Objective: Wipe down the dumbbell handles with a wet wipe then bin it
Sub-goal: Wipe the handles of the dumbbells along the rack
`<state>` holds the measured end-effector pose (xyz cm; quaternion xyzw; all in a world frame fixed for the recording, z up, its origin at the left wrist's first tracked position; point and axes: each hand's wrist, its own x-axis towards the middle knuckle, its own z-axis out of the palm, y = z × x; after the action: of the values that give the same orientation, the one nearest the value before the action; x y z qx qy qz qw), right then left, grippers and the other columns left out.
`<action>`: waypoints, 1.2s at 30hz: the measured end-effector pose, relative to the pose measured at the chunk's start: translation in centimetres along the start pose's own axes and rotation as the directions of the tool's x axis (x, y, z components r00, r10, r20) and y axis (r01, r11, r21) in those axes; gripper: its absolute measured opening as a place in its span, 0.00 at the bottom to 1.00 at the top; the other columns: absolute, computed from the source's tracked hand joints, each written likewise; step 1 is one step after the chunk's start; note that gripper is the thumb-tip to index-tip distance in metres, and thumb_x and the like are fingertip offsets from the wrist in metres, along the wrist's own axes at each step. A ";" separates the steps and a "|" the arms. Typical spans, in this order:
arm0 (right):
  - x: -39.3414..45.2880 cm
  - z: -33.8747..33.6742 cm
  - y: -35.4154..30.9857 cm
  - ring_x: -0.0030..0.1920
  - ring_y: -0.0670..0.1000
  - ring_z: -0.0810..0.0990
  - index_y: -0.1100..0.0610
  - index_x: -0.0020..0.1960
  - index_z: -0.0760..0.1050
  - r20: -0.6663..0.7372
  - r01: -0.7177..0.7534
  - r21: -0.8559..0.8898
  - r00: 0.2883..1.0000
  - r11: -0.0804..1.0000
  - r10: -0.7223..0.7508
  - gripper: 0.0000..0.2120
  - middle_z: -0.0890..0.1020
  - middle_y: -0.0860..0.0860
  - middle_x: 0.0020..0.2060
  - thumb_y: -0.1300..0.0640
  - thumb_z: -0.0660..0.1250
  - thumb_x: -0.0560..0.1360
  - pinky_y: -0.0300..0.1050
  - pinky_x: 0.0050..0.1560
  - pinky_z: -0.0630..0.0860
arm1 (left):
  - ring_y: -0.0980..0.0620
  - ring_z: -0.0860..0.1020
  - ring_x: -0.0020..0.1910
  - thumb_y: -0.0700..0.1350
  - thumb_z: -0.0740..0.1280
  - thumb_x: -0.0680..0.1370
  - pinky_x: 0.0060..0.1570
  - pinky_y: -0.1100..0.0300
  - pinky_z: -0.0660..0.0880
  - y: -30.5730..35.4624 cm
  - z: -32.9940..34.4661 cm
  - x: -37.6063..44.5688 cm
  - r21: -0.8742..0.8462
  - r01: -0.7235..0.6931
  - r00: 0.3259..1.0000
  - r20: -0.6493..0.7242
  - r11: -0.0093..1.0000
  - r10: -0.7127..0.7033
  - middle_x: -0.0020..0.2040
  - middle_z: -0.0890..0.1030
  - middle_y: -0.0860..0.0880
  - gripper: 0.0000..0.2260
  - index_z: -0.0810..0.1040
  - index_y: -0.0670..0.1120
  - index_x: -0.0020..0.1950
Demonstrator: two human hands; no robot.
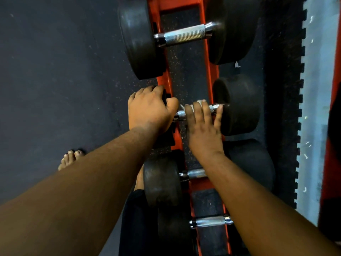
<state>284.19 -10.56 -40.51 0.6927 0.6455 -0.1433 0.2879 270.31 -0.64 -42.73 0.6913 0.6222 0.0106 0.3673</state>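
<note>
Now, right hand (201,126) curled over wipe (198,102) on dumbbell handle (181,114), left hand (150,109) gripping its black end — orange rack (214,71) (more dumbbells).

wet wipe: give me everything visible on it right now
The wet wipe shows only as small white crumpled bits, mostly hidden under the right hand. That hand's fingers curl over it, pressing it onto the knurled metal handle of the second dumbbell on the red rack. The left hand grips that dumbbell's left head. The wipe's full size and wetness cannot be told.
</note>
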 end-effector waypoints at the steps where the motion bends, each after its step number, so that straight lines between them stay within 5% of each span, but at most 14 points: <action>1: 0.4 -0.2 0.0 0.77 0.61 0.58 0.57 0.77 0.57 0.016 -0.003 -0.006 1.000 1.000 0.003 0.28 0.65 0.58 0.72 0.58 0.57 0.78 0.75 0.73 0.45 | 0.46 0.77 0.51 0.57 0.55 0.76 0.58 0.47 0.71 0.0 0.1 0.0 0.003 -0.001 1.000 -0.002 1.000 0.001 0.48 0.81 0.48 0.18 0.79 0.49 0.50; 7: 7.3 -4.5 0.1 0.63 0.57 0.76 0.50 0.59 0.76 0.324 0.108 -0.030 0.941 0.994 -0.092 0.11 0.81 0.52 0.55 0.58 0.61 0.78 0.68 0.76 0.45 | 0.45 0.78 0.53 0.57 0.54 0.75 0.57 0.48 0.70 0.3 -0.2 0.1 0.011 -0.010 1.000 0.004 1.000 0.010 0.50 0.82 0.47 0.20 0.80 0.49 0.52; 10: 5.1 -3.0 0.6 0.65 0.58 0.74 0.54 0.64 0.72 0.151 0.033 -0.047 0.988 0.998 -0.025 0.14 0.79 0.54 0.57 0.59 0.58 0.80 0.67 0.77 0.44 | 0.44 0.77 0.51 0.57 0.54 0.75 0.56 0.47 0.71 0.4 -0.4 0.1 0.002 -0.005 1.000 0.003 1.000 0.005 0.48 0.82 0.46 0.17 0.78 0.48 0.48; 13: 0.6 -0.7 1.1 0.77 0.67 0.58 0.63 0.76 0.58 -0.058 -0.072 -0.097 0.996 0.993 0.067 0.24 0.65 0.67 0.73 0.61 0.51 0.81 0.63 0.78 0.47 | 0.44 0.77 0.50 0.57 0.54 0.75 0.55 0.47 0.72 0.1 -0.2 -0.1 -0.008 -0.001 1.000 0.006 1.000 0.001 0.47 0.81 0.47 0.14 0.74 0.50 0.45; 15: 0.3 0.0 1.6 0.78 0.68 0.51 0.65 0.78 0.52 -0.060 -0.066 -0.170 0.997 0.983 0.057 0.27 0.58 0.69 0.76 0.61 0.49 0.80 0.62 0.79 0.46 | 0.44 0.77 0.50 0.57 0.55 0.76 0.56 0.47 0.71 0.0 0.1 0.0 0.003 -0.012 1.000 0.005 1.000 0.012 0.48 0.82 0.47 0.16 0.77 0.49 0.48; 19: 3.4 -1.1 1.0 0.78 0.65 0.57 0.63 0.70 0.66 -0.087 -0.135 -0.148 0.988 0.980 0.124 0.21 0.72 0.64 0.68 0.61 0.50 0.80 0.58 0.80 0.45 | 0.45 0.77 0.52 0.57 0.55 0.76 0.58 0.47 0.71 0.2 -0.1 0.0 0.006 -0.018 1.000 0.003 1.000 0.018 0.51 0.82 0.47 0.19 0.80 0.49 0.53; 25: -0.9 -0.3 1.1 0.80 0.61 0.40 0.66 0.80 0.39 -0.065 -0.131 -0.009 0.989 0.991 0.130 0.32 0.43 0.65 0.79 0.62 0.46 0.79 0.56 0.80 0.44 | 0.44 0.78 0.54 0.57 0.54 0.75 0.61 0.46 0.71 0.3 -0.3 0.0 0.008 -0.013 1.000 0.010 1.000 0.013 0.52 0.82 0.47 0.22 0.81 0.49 0.57; 29: -2.5 1.3 -1.0 0.81 0.58 0.44 0.63 0.81 0.45 -0.176 -0.240 0.267 0.940 0.933 0.292 0.35 0.47 0.61 0.80 0.64 0.56 0.78 0.53 0.80 0.44 | 0.45 0.77 0.56 0.57 0.55 0.76 0.62 0.46 0.68 0.2 -0.3 0.0 0.022 -0.014 1.000 0.012 1.000 0.013 0.53 0.82 0.47 0.21 0.81 0.49 0.58; 31: -3.2 2.2 -2.5 0.80 0.55 0.55 0.59 0.80 0.56 -0.119 -0.359 0.595 0.846 0.720 0.520 0.32 0.58 0.56 0.79 0.66 0.58 0.77 0.50 0.79 0.51 | 0.45 0.77 0.56 0.56 0.56 0.77 0.62 0.47 0.67 0.3 -0.5 -0.1 0.022 -0.013 1.000 0.014 1.000 0.013 0.54 0.82 0.47 0.20 0.81 0.49 0.59; 32: -3.3 2.2 -3.1 0.77 0.55 0.63 0.57 0.78 0.63 0.045 -0.418 0.807 0.748 0.418 0.662 0.28 0.66 0.55 0.77 0.66 0.59 0.79 0.49 0.77 0.59 | 0.45 0.77 0.57 0.56 0.56 0.77 0.62 0.47 0.67 0.4 -0.5 -0.2 0.025 -0.016 1.000 0.017 1.000 0.015 0.54 0.82 0.47 0.20 0.81 0.49 0.59; 33: -3.1 1.8 -3.5 0.71 0.55 0.72 0.56 0.75 0.68 0.296 -0.399 0.916 0.618 -0.034 0.728 0.24 0.73 0.54 0.72 0.66 0.60 0.80 0.51 0.73 0.67 | 0.45 0.77 0.57 0.56 0.56 0.76 0.62 0.47 0.67 0.4 -0.4 -0.2 0.032 -0.018 1.000 0.019 0.999 0.018 0.55 0.82 0.48 0.20 0.81 0.50 0.58; 34: -2.6 1.2 -3.7 0.66 0.55 0.77 0.55 0.72 0.72 0.527 -0.265 0.848 0.508 -0.458 0.681 0.21 0.77 0.55 0.68 0.66 0.61 0.81 0.53 0.69 0.73 | 0.45 0.77 0.57 0.56 0.55 0.76 0.62 0.47 0.67 0.5 -0.4 -0.2 0.034 -0.017 1.000 0.020 0.999 0.016 0.55 0.82 0.48 0.20 0.81 0.50 0.58; 35: -2.0 0.6 -3.5 0.62 0.56 0.80 0.56 0.70 0.74 0.691 -0.098 0.675 0.430 -0.731 0.580 0.19 0.80 0.57 0.64 0.65 0.62 0.80 0.55 0.66 0.76 | 0.45 0.77 0.57 0.56 0.55 0.76 0.62 0.47 0.67 0.6 -0.4 -0.2 0.036 -0.015 1.000 0.023 0.999 0.014 0.55 0.82 0.48 0.20 0.81 0.50 0.58; 36: -1.2 0.2 -3.1 0.59 0.56 0.82 0.57 0.68 0.76 0.765 0.033 0.537 0.403 -0.843 0.503 0.18 0.82 0.57 0.61 0.65 0.64 0.80 0.55 0.64 0.77 | 0.45 0.77 0.57 0.56 0.55 0.76 0.62 0.47 0.67 0.5 -0.4 -0.1 0.034 -0.011 1.000 0.025 0.999 0.010 0.54 0.82 0.47 0.20 0.80 0.50 0.58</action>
<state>281.08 -11.61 -40.66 0.7485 -0.2825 -0.2882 -0.5262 270.54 -0.51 -42.06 0.7009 0.6139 -0.0069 0.3631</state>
